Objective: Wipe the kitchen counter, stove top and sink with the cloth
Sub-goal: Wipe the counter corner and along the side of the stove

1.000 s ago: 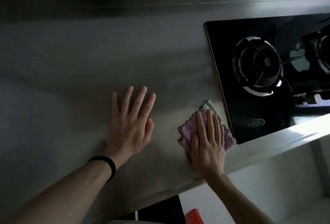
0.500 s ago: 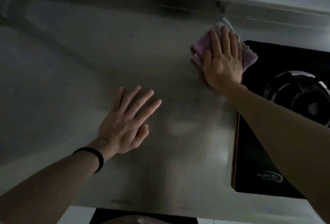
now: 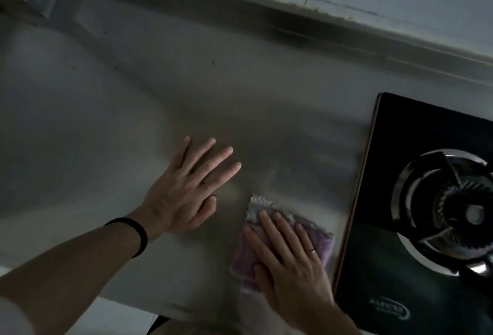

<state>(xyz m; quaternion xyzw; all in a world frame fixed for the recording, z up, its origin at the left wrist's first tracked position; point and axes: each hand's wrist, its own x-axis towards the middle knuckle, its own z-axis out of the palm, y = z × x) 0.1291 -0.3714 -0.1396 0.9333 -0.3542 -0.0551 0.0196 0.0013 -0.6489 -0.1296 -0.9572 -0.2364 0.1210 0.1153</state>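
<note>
Near the right hand [image 3: 290, 268], the stove top's [image 3: 384, 249] logo [image 3: 389, 310] seems illegible.

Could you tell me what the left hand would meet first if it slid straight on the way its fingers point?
The left hand would likely cross bare counter, passing left of the stove, and first meet the raised back edge.

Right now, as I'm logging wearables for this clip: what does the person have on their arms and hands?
Bare forearms, no gloves. The left hand has a black band round its wrist; the right hand has a thin ring on one finger.
</note>
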